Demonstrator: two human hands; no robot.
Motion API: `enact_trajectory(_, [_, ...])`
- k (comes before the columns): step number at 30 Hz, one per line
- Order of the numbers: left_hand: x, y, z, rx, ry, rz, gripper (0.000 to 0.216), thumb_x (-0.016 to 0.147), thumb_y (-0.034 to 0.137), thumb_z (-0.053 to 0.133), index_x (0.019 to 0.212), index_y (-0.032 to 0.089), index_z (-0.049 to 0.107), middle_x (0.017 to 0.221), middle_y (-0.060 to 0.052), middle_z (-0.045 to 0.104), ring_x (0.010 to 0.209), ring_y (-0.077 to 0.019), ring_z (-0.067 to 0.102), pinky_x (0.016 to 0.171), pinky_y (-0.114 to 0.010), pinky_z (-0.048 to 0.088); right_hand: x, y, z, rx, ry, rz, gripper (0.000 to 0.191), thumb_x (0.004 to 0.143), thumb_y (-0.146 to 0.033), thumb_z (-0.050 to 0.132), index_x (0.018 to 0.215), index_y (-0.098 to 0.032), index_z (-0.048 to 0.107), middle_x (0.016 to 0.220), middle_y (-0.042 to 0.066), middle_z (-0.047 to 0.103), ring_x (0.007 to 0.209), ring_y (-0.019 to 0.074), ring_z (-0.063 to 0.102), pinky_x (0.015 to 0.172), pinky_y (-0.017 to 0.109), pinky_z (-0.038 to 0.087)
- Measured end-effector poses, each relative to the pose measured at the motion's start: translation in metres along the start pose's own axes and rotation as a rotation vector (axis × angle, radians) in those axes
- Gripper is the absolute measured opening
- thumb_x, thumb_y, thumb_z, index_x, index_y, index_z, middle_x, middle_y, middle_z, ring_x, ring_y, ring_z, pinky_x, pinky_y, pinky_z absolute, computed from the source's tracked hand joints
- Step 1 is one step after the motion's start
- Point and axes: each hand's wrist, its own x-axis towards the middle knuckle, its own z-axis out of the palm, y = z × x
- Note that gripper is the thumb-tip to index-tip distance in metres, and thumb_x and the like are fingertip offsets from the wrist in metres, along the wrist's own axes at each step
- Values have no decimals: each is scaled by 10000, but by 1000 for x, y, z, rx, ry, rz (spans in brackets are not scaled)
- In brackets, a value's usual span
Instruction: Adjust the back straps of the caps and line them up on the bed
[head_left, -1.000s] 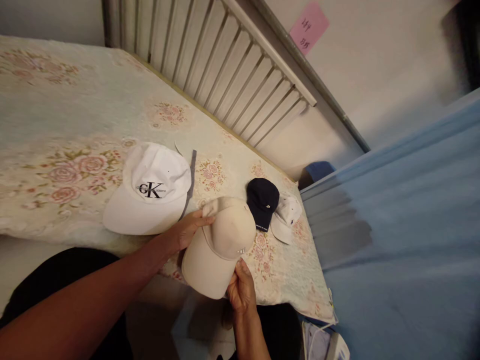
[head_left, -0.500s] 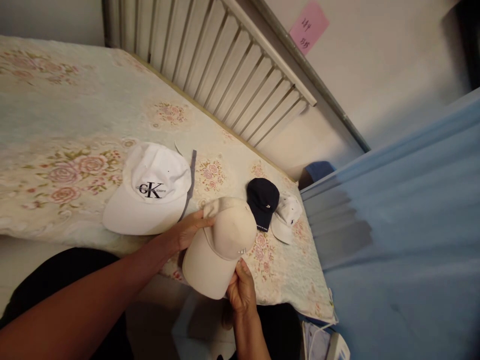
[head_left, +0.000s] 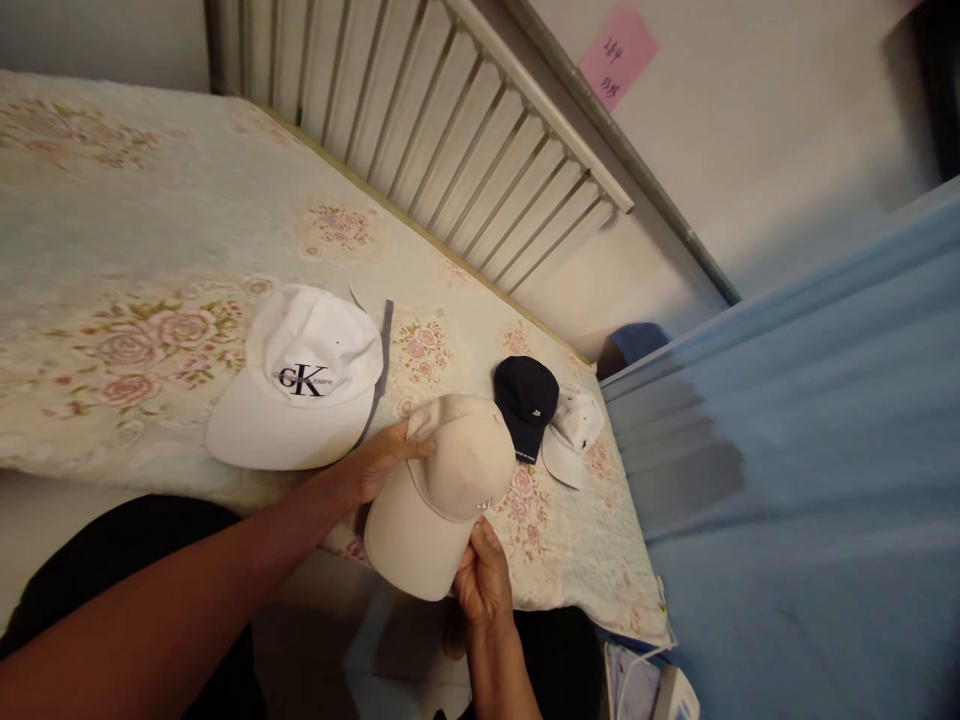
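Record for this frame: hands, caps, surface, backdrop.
left hand: grips cream cloth baseball cap at crown edge
right hand: grips same cap at brim edge
left in picture: white cloth cap with large black lettering
right in picture: navy cloth cap beside white cloth cap with small dark mark
surface: pale floral-print cloth cover
backdrop: cream slatted panel, long blue fabric curtain, pink paper note

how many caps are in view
4: a lettered white cap at left on the floral cover, a beige cap in the left hand and right hand, then a navy cap and a second white cap farther right. The blue thing beyond them is unclear.
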Motion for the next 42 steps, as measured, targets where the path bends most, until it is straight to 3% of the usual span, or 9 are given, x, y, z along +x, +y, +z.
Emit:
enact_trajectory(11, [1, -5, -5, 39, 8, -43, 848, 683, 199, 774, 1408, 217, 333, 1083, -158, 680, 956, -299, 654, 826, -438, 505, 1, 0, 1, -53, -14, -33, 346, 746, -227, 730, 1058, -207, 582, 1080, 39, 703, 1037, 144, 654, 1012, 323, 465])
enact_trajectory(26, [1, -6, -5, 12, 15, -16, 734, 693, 210, 764, 1345, 194, 428, 1042, -140, 709, 941, -320, 663, 802, -416, 510, 0, 0, 2, -98, -6, -42, 373, 754, -269, 729, 1088, -191, 583, 1127, 66, 690, 1079, 171, 638, 1006, 348, 473])
enact_trajectory(38, [2, 1, -3, 1, 25, -5, 694, 725, 215, 744, 1351, 216, 444, 1117, -143, 691, 929, -286, 672, 807, -392, 507, 0, 1, 1, -16, -36, -11, 349, 743, -234, 744, 1049, -192, 583, 1057, 37, 703, 1015, 118, 659, 986, 253, 472])
enact_trajectory(42, [2, 0, -2, 11, 27, -11, 691, 718, 231, 750, 1342, 211, 454, 1108, -143, 694, 919, -282, 673, 803, -390, 504, 0, 2, 0, -71, -10, -28, 382, 737, -259, 749, 1074, -191, 583, 1083, 54, 703, 1023, 144, 659, 981, 303, 489])
